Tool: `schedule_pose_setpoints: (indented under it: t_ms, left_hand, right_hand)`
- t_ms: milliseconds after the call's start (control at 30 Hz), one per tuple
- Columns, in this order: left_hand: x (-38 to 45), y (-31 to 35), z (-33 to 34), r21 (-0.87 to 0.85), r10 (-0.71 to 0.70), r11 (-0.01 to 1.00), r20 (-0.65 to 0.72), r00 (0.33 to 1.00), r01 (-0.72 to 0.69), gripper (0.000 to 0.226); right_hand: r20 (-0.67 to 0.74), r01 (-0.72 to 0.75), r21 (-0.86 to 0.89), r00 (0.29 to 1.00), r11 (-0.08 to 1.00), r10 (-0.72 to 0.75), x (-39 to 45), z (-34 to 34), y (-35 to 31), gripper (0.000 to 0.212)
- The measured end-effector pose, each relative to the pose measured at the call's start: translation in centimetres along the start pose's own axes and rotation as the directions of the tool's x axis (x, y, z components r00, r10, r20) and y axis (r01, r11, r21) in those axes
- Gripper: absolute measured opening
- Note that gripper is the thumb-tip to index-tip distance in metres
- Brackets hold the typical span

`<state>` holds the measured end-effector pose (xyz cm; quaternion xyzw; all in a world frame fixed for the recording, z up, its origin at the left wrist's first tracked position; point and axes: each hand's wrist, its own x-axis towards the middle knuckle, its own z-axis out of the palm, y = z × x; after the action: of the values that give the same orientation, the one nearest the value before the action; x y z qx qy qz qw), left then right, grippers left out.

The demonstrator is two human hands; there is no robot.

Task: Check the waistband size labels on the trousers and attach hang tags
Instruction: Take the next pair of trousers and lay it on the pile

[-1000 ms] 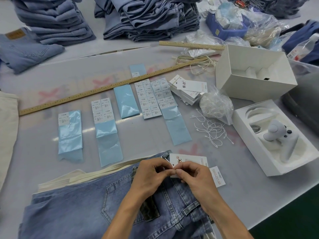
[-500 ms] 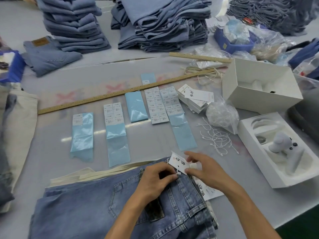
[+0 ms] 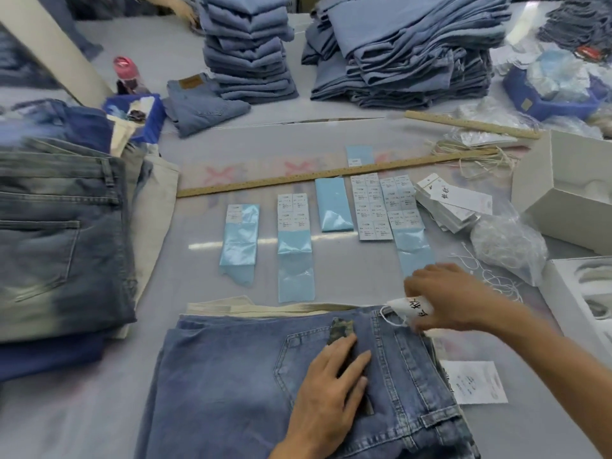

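Faded blue jeans (image 3: 231, 376) flat on grey counter (image 3: 99, 425), waistband rightward. Left hand (image 3: 331, 392) spread, pressing back pocket. Right hand (image 3: 453, 299) pinching white hang tag (image 3: 409, 308) with black script, string looped at waistband. Tag partly hidden, blurred; script unreadable.

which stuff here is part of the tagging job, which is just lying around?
In use: jeans under left hand; hang tag in right hand; tag stack; loose strings; label sheets.
Lying about: rulers; white boxes; bottle; folded stacks.
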<state>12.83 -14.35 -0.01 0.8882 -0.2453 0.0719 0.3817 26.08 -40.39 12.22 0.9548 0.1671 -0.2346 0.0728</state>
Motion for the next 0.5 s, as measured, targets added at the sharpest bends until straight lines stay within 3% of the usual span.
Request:
schedule_pose_setpoints:
  t_ms: [100,167,267,333,367,433,500]
  left_hand:
    - [-0.1,0.1,0.0,0.057,-0.019,0.998,-0.011,1.0,0.019,0.037]
    - [0.1,0.2,-0.2,0.057,-0.04,0.998,0.001,0.999,0.04,0.036]
    - [0.3,0.0,-0.5,-0.005,-0.033,0.999,-0.004,0.999,0.033,0.035]
    - [0.4,-0.3,-1.3,-0.138,-0.079,0.987,0.056,0.995,0.086,0.037]
    - [0.7,-0.6,-2.1,-0.265,-0.16,0.945,0.14,0.977,0.192,0.041]
    - [1.2,-0.8,-4.1,-0.498,-0.314,0.743,0.331,0.89,0.447,0.044]
    - [1.3,-1.0,-5.8,-0.588,-0.368,0.538,0.481,0.796,0.604,0.045]
  right_hand:
    - [0.25,-0.189,0.319,0.962,0.929,0.11,-1.8,-2.1,-0.5,0.056]
    - [0.298,-0.298,0.589,0.944,0.751,0.141,-3.5,-2.6,-1.9,0.048]
    - [0.299,-0.384,0.878,0.906,0.286,0.299,-6.2,-1.5,-6.0,0.041]
    - [0.315,-0.298,0.949,0.851,-0.107,0.421,-6.9,1.1,-10.1,0.036]
    - [0.322,-0.26,0.946,0.816,-0.193,0.48,-7.0,1.6,-12.7,0.033]
    - [0.28,-0.178,0.959,0.73,-0.221,0.623,-7.3,2.8,-16.3,0.038]
    - [0.268,-0.126,0.961,0.648,-0.247,0.713,-6.5,2.9,-19.4,0.043]
